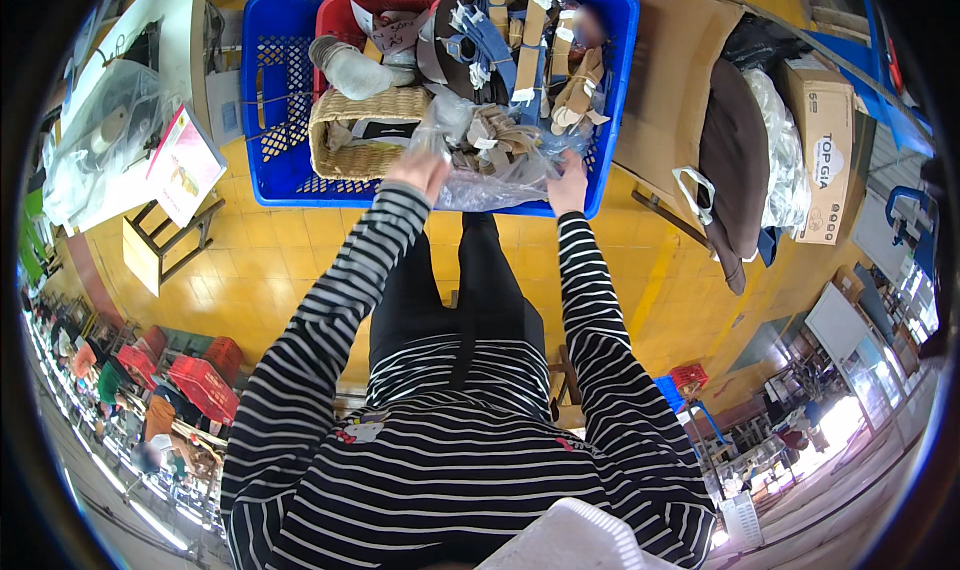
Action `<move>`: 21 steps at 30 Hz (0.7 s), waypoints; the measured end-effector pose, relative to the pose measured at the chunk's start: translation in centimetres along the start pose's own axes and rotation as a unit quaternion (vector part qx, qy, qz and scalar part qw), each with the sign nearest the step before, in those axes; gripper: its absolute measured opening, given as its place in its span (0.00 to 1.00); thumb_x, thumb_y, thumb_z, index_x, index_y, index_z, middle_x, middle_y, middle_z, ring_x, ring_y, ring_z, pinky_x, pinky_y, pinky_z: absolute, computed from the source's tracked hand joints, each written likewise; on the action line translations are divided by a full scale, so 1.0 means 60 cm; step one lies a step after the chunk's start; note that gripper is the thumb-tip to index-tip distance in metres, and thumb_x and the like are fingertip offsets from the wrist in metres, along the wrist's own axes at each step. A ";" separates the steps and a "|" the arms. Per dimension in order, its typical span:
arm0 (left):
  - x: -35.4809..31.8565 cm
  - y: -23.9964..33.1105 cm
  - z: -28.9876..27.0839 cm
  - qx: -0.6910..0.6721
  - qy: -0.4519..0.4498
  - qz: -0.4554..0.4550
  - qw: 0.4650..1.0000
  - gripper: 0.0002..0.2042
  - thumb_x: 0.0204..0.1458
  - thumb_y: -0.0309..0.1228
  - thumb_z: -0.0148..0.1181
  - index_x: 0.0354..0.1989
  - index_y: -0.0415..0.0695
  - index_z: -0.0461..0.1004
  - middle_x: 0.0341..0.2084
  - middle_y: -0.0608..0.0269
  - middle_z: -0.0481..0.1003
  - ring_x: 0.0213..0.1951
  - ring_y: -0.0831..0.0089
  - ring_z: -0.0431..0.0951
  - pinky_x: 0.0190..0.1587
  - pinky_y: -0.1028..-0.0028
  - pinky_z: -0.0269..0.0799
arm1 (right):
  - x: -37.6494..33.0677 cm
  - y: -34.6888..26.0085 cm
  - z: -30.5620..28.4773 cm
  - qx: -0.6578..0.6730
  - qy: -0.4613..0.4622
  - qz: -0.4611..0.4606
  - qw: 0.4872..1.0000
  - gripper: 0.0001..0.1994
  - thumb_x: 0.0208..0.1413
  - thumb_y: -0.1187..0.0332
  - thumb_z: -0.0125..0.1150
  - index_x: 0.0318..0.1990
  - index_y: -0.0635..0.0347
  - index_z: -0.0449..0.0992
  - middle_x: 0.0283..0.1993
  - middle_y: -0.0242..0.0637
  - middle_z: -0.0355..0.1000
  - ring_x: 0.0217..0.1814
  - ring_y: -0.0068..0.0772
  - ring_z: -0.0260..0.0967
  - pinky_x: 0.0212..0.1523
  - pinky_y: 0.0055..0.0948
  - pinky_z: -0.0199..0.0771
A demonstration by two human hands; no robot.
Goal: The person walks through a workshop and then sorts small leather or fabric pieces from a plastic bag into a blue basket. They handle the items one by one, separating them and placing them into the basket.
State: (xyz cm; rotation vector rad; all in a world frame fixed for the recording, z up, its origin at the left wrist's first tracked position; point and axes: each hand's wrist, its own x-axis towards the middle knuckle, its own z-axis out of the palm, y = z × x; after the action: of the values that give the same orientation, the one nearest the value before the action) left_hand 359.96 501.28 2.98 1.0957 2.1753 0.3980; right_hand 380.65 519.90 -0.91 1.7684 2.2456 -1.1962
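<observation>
Both my arms, in black-and-white striped sleeves, reach forward into a big blue plastic crate (pixel 262 80). My left hand (pixel 420 170) and my right hand (pixel 570 183) each grip an edge of a clear plastic bag (pixel 490 175) that holds several tan strap-like pieces (pixel 497 135). Just left of my left hand sits a woven straw basket (pixel 365 130). Behind the bag lie bundles of tan and blue strips with white tags (pixel 520 40), a grey rolled piece (pixel 355 70) and a red crate (pixel 340 15).
A cardboard sheet (pixel 670 70), dark fabric (pixel 735 160) and a cardboard box (pixel 825 140) lie to the right. A small wooden stool (pixel 170 235) and a leaning card (pixel 185 165) stand at the left on the yellow tiled floor (pixel 260 270). Red crates (pixel 205 385) sit lower left.
</observation>
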 end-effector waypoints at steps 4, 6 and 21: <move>0.120 -0.002 0.015 0.123 0.164 -0.136 0.969 0.31 0.44 0.36 0.64 0.59 0.55 0.60 0.49 0.55 0.70 0.53 0.58 0.68 0.55 0.60 0.64 | -0.014 -0.002 0.003 0.095 -0.025 -0.100 0.990 0.11 0.40 0.85 0.48 0.31 0.67 0.76 0.25 0.42 0.75 0.30 0.33 0.74 0.34 0.27 0.71; 0.167 -0.090 0.009 0.052 -0.033 -0.288 0.955 0.28 0.45 0.39 0.64 0.57 0.55 0.64 0.48 0.50 0.73 0.51 0.58 0.72 0.55 0.59 0.65 | -0.035 -0.055 0.024 0.111 -0.071 -0.110 0.985 0.09 0.40 0.85 0.48 0.28 0.68 0.75 0.23 0.40 0.73 0.26 0.29 0.70 0.30 0.25 0.68; -0.061 0.048 -0.114 -0.713 -0.049 -0.253 0.652 0.40 0.50 0.72 0.30 0.31 0.40 0.70 0.11 0.69 0.65 0.09 0.82 0.59 0.11 0.84 0.52 | -0.100 -0.099 -0.273 0.092 0.178 -0.082 0.976 0.10 0.41 0.86 0.42 0.25 0.65 0.71 0.25 0.35 0.69 0.26 0.28 0.64 0.30 0.25 0.65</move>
State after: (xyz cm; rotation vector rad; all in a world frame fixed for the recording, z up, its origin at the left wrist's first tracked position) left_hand 358.64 500.26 11.07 -0.3851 1.2174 1.3666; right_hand 384.45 524.30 16.58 2.0433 2.5965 -1.2359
